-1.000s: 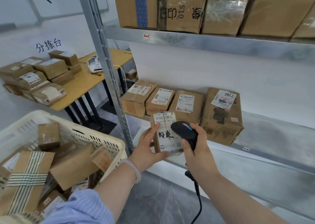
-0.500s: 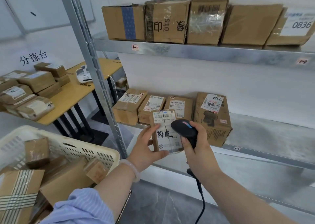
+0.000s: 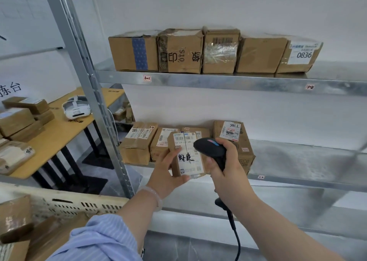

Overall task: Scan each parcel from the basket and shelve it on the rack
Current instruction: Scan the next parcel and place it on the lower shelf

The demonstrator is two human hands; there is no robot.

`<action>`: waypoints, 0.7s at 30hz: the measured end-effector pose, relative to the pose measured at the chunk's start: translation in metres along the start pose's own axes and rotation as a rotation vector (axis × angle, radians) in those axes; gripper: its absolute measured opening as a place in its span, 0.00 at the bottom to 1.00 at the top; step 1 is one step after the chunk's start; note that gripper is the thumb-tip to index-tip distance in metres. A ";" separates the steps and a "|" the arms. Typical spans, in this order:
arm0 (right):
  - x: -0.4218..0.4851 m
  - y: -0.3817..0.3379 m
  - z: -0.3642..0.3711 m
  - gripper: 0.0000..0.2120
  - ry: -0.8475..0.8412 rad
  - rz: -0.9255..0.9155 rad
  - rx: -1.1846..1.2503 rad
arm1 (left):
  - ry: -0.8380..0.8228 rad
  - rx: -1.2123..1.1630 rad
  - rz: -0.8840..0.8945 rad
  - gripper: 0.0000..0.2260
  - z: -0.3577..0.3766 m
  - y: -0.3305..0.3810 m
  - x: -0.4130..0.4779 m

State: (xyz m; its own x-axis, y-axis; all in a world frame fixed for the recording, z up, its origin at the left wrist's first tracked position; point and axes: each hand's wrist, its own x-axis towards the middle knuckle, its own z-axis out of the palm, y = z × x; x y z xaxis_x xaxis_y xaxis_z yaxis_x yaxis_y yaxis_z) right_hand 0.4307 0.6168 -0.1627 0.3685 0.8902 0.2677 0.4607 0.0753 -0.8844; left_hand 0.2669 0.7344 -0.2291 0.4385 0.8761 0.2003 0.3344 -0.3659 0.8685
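**Two hands holding a parcel and a scanner before a metal rack**

A person is standing in front of a metal rack [image 3: 218, 81], with both hands raised before its middle shelf. The left hand [image 3: 165, 174] is grasping a small brown parcel [image 3: 187, 155] from the left and from below. The thumb is lying up the front of the parcel, and the fingers are curling under its bottom edge. The parcel is being held upright in the air, just in front of the boxes on the rack's middle shelf and not resting on it. Its white label, marked with black handwriting, is facing the camera.

The right hand [image 3: 228, 170] is clenching the grip of a black scanner [image 3: 210, 148], fingers wrapped round the handle. The scanner's head is pointing left at the label and sitting just beside it; whether they are touching cannot be told. A black cable [image 3: 235, 235] is hanging from the handle, down past the rack's lower shelf. The left wrist is wearing a pale bracelet [image 3: 154, 195], and the arm is showing a striped blue sleeve [image 3: 95, 241].

Four boxes [image 3: 137, 143] are sitting at the left end of the rack's middle shelf, and five larger boxes [image 3: 180, 52] are lining its upper shelf. Low and to the left of the rack, a white basket [image 3: 79, 205] is holding more brown parcels. Further left of the rack, a wooden table [image 3: 57, 133] is carrying stacked parcels and a white headset [image 3: 76, 109].
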 end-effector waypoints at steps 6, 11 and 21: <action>-0.008 -0.007 -0.006 0.20 0.037 0.030 -0.018 | -0.075 -0.110 0.079 0.37 0.002 -0.001 0.008; -0.016 -0.012 -0.007 0.21 0.055 0.042 -0.016 | -0.127 -0.102 0.108 0.37 0.006 -0.006 0.011; -0.025 -0.028 -0.008 0.20 0.099 0.042 -0.044 | -0.149 -0.072 0.129 0.38 0.012 -0.004 0.009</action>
State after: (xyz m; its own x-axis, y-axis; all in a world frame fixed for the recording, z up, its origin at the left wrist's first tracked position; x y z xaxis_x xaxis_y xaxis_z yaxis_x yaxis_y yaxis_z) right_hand 0.4152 0.5889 -0.1416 0.4654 0.8431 0.2695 0.4776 0.0172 -0.8784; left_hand 0.2793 0.7398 -0.2362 0.5945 0.7653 0.2469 0.2093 -0.4438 0.8714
